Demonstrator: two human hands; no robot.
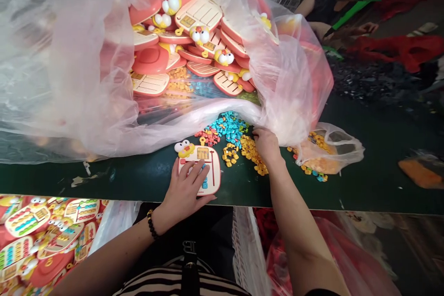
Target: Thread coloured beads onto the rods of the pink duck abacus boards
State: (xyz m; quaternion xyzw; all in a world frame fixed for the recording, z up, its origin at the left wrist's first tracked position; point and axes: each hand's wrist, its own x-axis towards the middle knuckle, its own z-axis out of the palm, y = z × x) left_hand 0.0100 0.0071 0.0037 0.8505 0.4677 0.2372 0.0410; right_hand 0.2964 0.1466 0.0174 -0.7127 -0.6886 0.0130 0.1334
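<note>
On the table's near edge lies a cream-and-red toy counting board (215,166) with a duck-like head with big white eyes. My left hand (187,185) lies over it, fingers stretched across its face and thumb at the lower edge. Red and blue beads show beside and under those fingers. My right hand (268,145) reaches to the bead piles, its fingertips pinched together; what they hold, if anything, is hidden. Near it are yellow beads (250,148), blue beads (229,127), red beads (208,137) and a few green ones.
A large clear plastic bag (76,64) full of boards without beads covers the table's back. Right of my arm, a small plastic bag (343,152) holds yellow beads. Finished-looking boards (31,217) with beads fill a container at lower left. Another person's hand (367,28) is at upper right.
</note>
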